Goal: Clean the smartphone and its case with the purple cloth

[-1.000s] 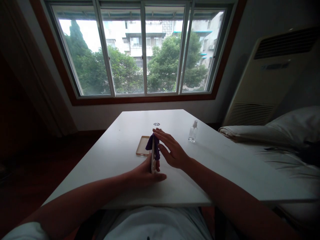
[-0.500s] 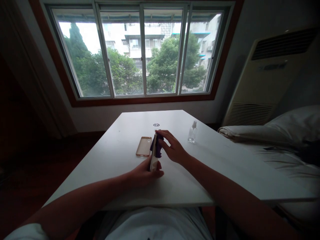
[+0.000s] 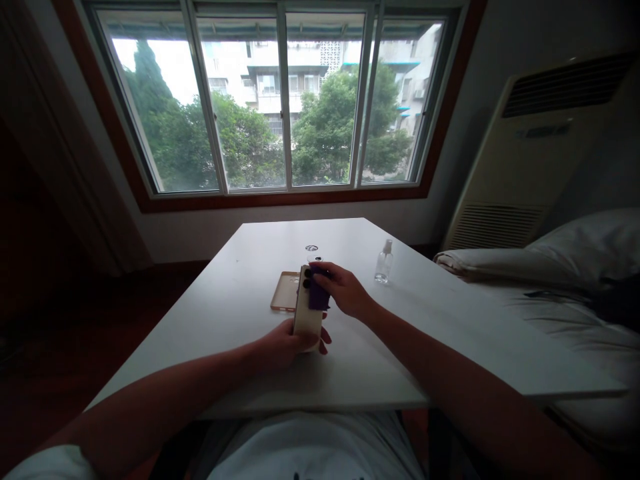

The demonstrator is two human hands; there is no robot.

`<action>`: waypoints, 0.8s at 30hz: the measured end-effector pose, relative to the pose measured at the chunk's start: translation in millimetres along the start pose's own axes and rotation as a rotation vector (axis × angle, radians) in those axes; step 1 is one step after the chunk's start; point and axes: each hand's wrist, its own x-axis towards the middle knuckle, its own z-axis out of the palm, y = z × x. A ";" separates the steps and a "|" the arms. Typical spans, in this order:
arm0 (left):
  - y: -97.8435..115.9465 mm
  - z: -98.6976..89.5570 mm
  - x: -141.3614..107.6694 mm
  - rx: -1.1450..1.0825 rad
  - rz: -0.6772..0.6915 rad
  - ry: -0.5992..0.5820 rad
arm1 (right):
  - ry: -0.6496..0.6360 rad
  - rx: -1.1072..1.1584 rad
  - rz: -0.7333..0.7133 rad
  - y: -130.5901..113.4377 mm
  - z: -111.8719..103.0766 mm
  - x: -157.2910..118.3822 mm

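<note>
Two hands meet over the white rectangular table (image 3: 240,313), approx. mid-table. Left hand (image 3: 287,345) is wrapped round the bottom end of a slim cream-white smartphone (image 3: 306,308), held above the tabletop w/ its back & dark camera lenses toward the viewer. Phone's long axis runs from the left hand's grip up & away toward the window, tilted slightly. Right hand (image 3: 343,292) pinches a small purple cleaning cloth (image 3: 319,296) vs. the phone's upper right part, fingers curled round the cloth, touching the phone just below the lenses. So the cloth sits at the far end of the phone, the holding grip at the near end; right hand is nearer the lens end.

Just left of the phone a tan rectangular phone case (image 3: 283,293) lies flat on the table. A small clear plastic spray bottle (image 3: 383,263) stands upright to the right, apart from both hands.
</note>
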 end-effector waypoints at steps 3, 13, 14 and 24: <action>1.8 1.8 -0.7 -0.006 -0.044 0.006 | 0.031 0.020 0.046 -1.3 0.8 0.8; -3.2 -0.8 8.1 0.156 0.012 0.090 | 0.218 -0.146 0.009 -3.0 -1.4 1.3; -2.6 -1.2 8.6 0.175 0.045 0.102 | 0.216 -0.184 -0.034 -3.3 -1.2 0.5; -0.4 -2.2 9.8 0.201 0.175 0.205 | 0.109 -0.372 -0.205 -6.3 3.1 -6.0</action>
